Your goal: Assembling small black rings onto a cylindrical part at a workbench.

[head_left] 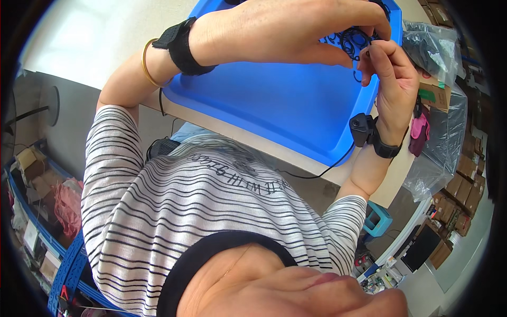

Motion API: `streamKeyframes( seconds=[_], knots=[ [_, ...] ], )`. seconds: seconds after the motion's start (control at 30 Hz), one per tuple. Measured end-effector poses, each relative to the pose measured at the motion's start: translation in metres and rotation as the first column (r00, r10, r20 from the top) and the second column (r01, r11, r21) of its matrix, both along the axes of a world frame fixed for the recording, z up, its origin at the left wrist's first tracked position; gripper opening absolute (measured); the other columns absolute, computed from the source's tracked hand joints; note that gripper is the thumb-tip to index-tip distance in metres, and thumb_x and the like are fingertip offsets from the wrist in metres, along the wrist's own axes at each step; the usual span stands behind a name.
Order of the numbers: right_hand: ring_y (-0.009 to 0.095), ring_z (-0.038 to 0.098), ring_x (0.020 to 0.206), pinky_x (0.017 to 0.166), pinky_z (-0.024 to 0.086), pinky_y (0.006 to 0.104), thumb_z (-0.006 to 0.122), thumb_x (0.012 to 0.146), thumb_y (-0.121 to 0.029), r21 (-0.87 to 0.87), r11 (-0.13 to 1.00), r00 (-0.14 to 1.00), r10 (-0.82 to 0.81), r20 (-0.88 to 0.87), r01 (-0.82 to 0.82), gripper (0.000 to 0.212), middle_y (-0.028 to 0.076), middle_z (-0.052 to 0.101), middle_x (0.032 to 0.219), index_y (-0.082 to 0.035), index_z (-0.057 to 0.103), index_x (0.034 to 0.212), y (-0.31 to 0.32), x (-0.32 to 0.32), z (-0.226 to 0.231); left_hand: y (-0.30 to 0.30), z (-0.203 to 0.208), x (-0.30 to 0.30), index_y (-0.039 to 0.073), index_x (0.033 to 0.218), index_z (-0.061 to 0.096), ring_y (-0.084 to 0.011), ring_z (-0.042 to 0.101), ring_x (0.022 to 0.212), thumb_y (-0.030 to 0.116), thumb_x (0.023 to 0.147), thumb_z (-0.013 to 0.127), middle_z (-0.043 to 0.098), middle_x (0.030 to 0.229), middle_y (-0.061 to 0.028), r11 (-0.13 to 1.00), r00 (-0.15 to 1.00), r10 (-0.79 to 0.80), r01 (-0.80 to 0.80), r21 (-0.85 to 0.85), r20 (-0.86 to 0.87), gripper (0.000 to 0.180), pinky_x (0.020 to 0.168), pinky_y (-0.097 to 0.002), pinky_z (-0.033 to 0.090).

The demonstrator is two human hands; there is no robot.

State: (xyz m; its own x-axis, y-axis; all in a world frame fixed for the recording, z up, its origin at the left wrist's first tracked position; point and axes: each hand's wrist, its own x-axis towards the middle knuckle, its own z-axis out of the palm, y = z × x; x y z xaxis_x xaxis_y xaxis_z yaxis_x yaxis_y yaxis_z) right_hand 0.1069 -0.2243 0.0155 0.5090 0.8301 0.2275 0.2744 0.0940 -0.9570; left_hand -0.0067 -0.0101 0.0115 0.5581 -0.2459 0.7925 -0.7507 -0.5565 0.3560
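Both my hands meet over the far right corner of a blue plastic tray (274, 100). My left hand (285, 29), with a gold bangle and a black strap at the wrist, curls its fingers around a bunch of black rubber rings (353, 41). My right hand (393, 84) wears a black wrist device with a cable. Its thumb and fingers pinch one thin black ring (361, 75) right beside the bunch. The fingertips of both hands touch, and part of the bunch is hidden under my left fingers.
The tray lies on a pale table (248, 138) whose edge runs in front of my striped shirt. Clear plastic bags (435, 50) with dark parts and a small cardboard box (435, 95) sit at the right. Stacked cartons (465, 185) stand on the floor to the right, and blue shelving (68, 264) to the left.
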Motion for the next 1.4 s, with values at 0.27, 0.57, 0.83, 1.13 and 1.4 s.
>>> streamKeyframes(
  seconds=[0.27, 0.57, 0.83, 1.13, 1.4],
  knots=[
    [0.005, 0.058, 0.068, 0.061, 0.044, 0.0200, 0.069, 0.102, -0.022, -0.102, 0.983, 0.969, -0.127, 0.209, 0.151, 0.021, 0.003, 0.074, 0.090, -0.004, 0.073, 0.112, -0.007, 0.037, 0.001, 0.015, 0.008, 0.002, 0.003, 0.124, 0.058, -0.0327, 0.068, 0.100, 0.001, 0.080, 0.079, 0.069, 0.111, -0.0139, 0.990, 0.985, 0.031, -0.054, -0.132, -0.169, 0.049, 0.083, -0.0406, 0.055],
    [0.028, 0.071, 0.077, 0.072, 0.055, 0.0390, 0.076, 0.090, -0.041, -0.623, 0.698, 0.607, 0.335, 0.720, 0.354, 0.045, 0.010, 0.074, 0.087, -0.005, 0.071, 0.117, 0.035, 0.066, -0.050, 0.032, 0.014, 0.002, 0.000, 0.124, 0.060, -0.0314, 0.071, 0.105, -0.001, 0.084, 0.076, 0.072, 0.114, -0.0174, 0.993, 0.977, 0.118, -0.119, 0.008, -0.179, 0.043, 0.088, -0.0393, 0.057],
    [0.038, 0.072, 0.089, 0.080, 0.055, 0.0475, 0.077, 0.088, -0.043, -0.601, 0.695, 0.514, 0.374, 0.772, 0.395, 0.052, 0.017, 0.074, 0.090, -0.008, 0.063, 0.124, 0.049, 0.068, -0.063, 0.028, 0.016, 0.004, -0.001, 0.120, 0.060, -0.0360, 0.071, 0.101, 0.002, 0.083, 0.077, 0.072, 0.110, -0.0197, 0.987, 0.959, 0.156, -0.143, 0.070, -0.236, 0.040, 0.088, -0.0420, 0.058],
    [0.035, 0.070, 0.082, 0.074, 0.052, 0.0454, 0.073, 0.090, -0.026, -0.690, 0.682, 0.690, 0.378, 0.617, 0.243, 0.022, 0.013, 0.072, 0.085, -0.005, 0.067, 0.091, 0.029, 0.062, -0.062, 0.030, 0.006, 0.012, -0.001, 0.123, 0.059, -0.0364, 0.072, 0.102, 0.004, 0.085, 0.077, 0.074, 0.111, -0.0207, 0.992, 0.938, 0.116, -0.096, 0.076, -0.327, 0.042, 0.086, -0.0420, 0.058],
    [0.033, 0.070, 0.077, 0.072, 0.052, 0.0423, 0.070, 0.087, -0.018, -0.702, 0.689, 0.669, 0.438, 0.601, 0.179, 0.017, 0.013, 0.070, 0.079, -0.002, 0.066, 0.091, 0.015, 0.043, -0.045, 0.031, 0.003, 0.013, -0.001, 0.126, 0.057, -0.0366, 0.072, 0.103, 0.001, 0.086, 0.074, 0.073, 0.113, -0.0216, 0.996, 0.933, 0.076, -0.055, 0.071, -0.353, 0.043, 0.087, -0.0417, 0.058]
  ],
)
